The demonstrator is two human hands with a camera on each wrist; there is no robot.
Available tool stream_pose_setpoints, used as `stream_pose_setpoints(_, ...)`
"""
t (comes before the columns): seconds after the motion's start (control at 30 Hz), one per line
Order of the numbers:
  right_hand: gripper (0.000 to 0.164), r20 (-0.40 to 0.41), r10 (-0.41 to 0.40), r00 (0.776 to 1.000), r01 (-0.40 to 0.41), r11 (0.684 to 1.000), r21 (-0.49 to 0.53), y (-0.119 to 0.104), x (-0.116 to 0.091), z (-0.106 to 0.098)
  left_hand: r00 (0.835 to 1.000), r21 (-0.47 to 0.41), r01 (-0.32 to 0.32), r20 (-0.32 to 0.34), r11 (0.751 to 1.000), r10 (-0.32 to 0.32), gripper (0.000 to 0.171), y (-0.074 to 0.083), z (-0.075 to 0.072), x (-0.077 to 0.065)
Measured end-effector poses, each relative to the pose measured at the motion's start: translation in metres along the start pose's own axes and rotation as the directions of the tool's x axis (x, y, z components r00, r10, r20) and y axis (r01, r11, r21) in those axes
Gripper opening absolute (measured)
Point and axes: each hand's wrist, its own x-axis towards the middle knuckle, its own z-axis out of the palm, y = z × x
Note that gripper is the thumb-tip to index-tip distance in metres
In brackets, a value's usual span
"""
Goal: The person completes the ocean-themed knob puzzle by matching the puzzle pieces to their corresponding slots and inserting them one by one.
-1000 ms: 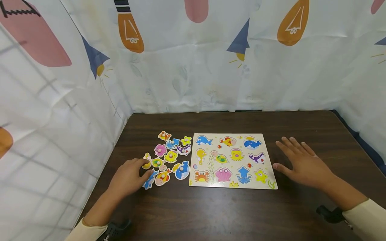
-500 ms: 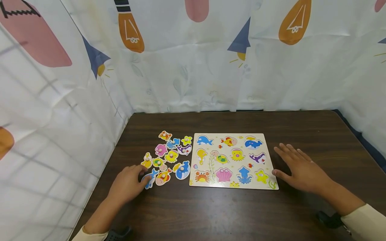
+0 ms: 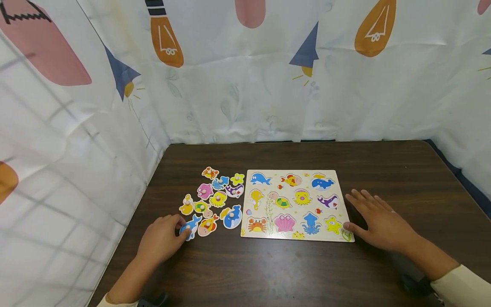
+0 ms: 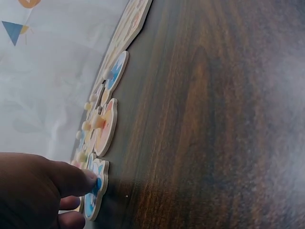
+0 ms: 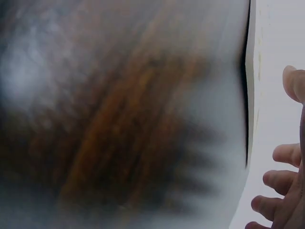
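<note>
Left hand point(image 3: 161, 238) curled, thumb and finger seemingly pinching blue dolphin piece point(image 3: 190, 227), at puzzle board's point(image 3: 307, 185) 9 o'clock; contact partly hidden. Right hand point(image 3: 383, 224): fingers straight, holding nothing, board's 3 o'clock.

Up on my head, the view looks forward and down across the table point(image 3: 268, 273), with the board point(image 3: 295, 215) below centre and the curtain point(image 3: 238, 94) rising behind it; it's set well back, catching my left hand point(image 3: 159, 236) left of the board and my right hand point(image 3: 381, 224) at its right edge. Over to my left wrist: low, close in, tipped sideways, facing past the pieces point(image 4: 107, 129) toward the board, a stretch the head view shares. Right wrist: tight over blurred table near the board, sharing my right hand with the head.
</note>
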Motion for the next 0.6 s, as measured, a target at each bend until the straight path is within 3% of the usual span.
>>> stream_pose_setpoints(0.6,0.093,0.001,-0.028,1.000,0.028,0.999,0.037,-0.0042,-0.0020,0.0078,1.000,-0.007,0.011,0.020,1.000,-0.011,0.022,0.0010,0.0022,0.0017)
